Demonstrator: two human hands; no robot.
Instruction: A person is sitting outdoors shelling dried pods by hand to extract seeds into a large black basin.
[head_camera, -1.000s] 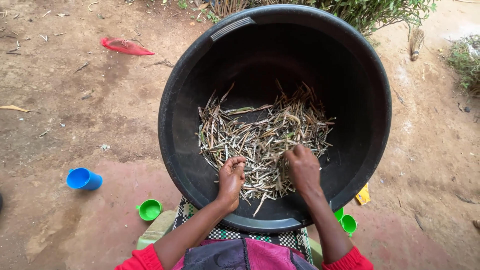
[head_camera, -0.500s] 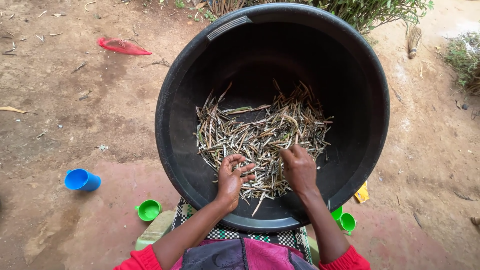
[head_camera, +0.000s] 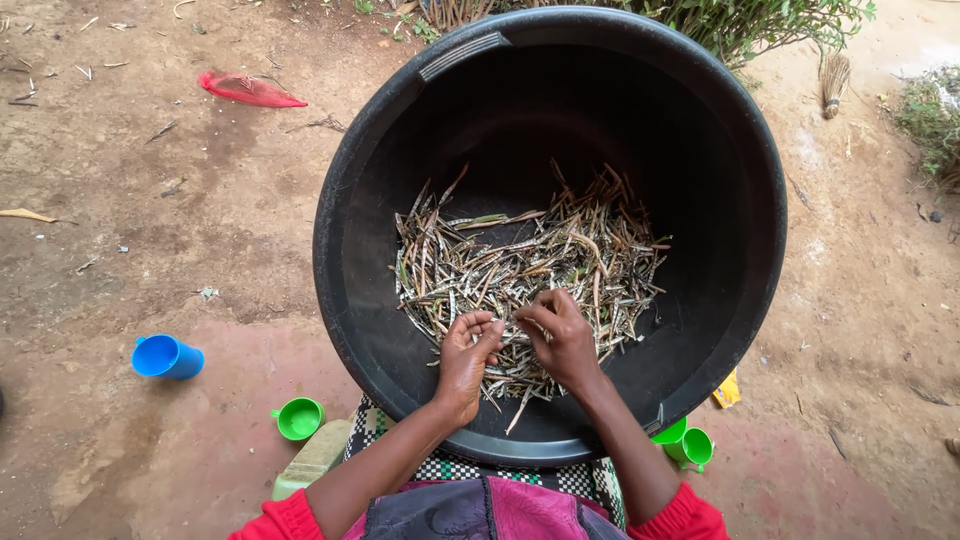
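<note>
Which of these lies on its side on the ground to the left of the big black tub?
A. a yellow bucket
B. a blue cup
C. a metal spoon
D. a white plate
B: a blue cup lies tipped on its side on the bare ground, left of the black tub; no bucket, plate or spoon shows there.

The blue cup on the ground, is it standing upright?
No, the blue cup lies on its side on the bare ground, left of the black tub, with its open mouth facing left.
</note>
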